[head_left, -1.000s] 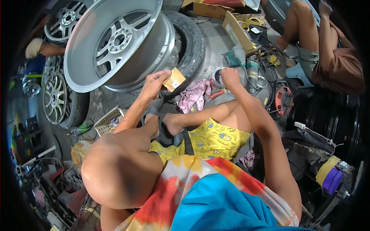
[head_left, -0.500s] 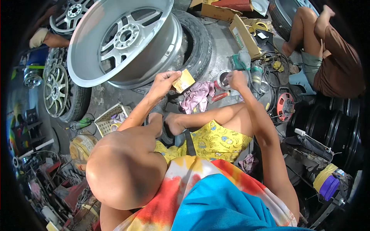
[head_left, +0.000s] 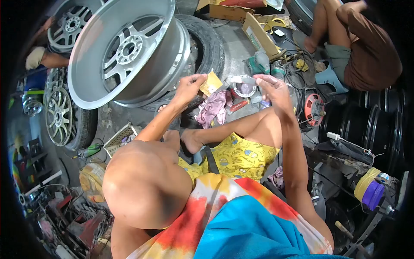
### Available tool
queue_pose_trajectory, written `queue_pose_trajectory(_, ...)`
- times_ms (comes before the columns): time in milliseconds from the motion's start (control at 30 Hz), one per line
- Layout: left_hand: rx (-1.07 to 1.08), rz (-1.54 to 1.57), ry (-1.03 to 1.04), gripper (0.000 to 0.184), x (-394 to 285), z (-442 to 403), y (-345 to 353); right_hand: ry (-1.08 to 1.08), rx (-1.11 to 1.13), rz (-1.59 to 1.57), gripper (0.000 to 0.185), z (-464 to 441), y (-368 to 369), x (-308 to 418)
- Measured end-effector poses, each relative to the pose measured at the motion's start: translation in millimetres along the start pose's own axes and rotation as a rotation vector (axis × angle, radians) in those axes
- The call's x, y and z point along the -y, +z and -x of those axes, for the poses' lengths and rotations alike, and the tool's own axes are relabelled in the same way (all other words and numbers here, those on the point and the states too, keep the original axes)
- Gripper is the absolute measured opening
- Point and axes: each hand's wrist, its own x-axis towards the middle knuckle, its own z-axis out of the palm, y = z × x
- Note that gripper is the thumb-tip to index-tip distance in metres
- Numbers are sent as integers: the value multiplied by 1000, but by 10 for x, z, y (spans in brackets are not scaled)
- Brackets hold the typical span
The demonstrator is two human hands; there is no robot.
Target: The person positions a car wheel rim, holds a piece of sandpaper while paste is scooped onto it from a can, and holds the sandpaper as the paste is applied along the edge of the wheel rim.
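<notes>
Card [head_left: 210, 83]: pinched in your left hand [head_left: 186, 90], near the wheel [head_left: 128, 51]; pale smear [head_left: 212, 87] already on it. Scraper [head_left: 242, 80]: gripped at one end by your right hand [head_left: 277, 90], other fingers loosely spread, over the open tin [head_left: 245, 97]. Remaining work: cannot tell.

- Yellow square card [head_left: 212, 80]: flat, tilted, smeared pale in part, pinched at one corner by the left fingers [head_left: 198, 78].
- Pale flat blade [head_left: 243, 80]: held nearly level over the can.
- Round can [head_left: 245, 90]: open, on the floor [head_left: 235, 52].
</notes>
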Motion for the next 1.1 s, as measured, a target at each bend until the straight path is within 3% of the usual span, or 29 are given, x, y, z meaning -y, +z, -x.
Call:
queue_pose_trajectory(100, 32, 54, -23, 33, -172, 39, 77, -110, 72, -108, 24, -31, 238, -98)
queue_pose_trajectory(233, 64, 137, -55, 31, -263, 84, 18, -180, -39, -120, 21, 102, 638, -74)
queue_pose_trajectory(300, 61, 280, -80, 30, -254, 102, -12, -440, -51, 143, 16, 125, 706, -151)
queue_pose_trajectory(500, 99, 347, -113, 28, -213, 122, -49, -563, -96, 274, 19, 216, 908, -233)
queue_pose_trajectory(567, 105, 377, -132, 28, -203, 116, -53, -722, -161, 437, 24, 253, 978, -165)
queue_pose_trajectory(767, 53, 394, -133, 29, -185, 117, -76, -643, -128, 353, 30, 278, 1109, -301)
queue_pose_trajectory(900, 12, 418, -114, 29, -56, 81, -154, -680, -64, 370, 27, 293, 1031, -381)
queue_pose_trajectory(967, -106, 357, -101, 30, -32, 109, -151, -643, -32, 407, 26, 319, 927, -476)
queue_pose_trajectory(1033, -53, 400, -79, 32, 33, 27, -315, -621, 53, 481, 21, 280, 777, -614)
queue_pose_trajectory(1067, -106, 400, -85, 31, -62, 91, -259, -623, -12, 459, 17, 261, 737, -643)
queue_pose_trajectory(1100, -165, 399, -76, 31, -188, 121, -230, -415, -14, 328, 17, 235, 684, -691)
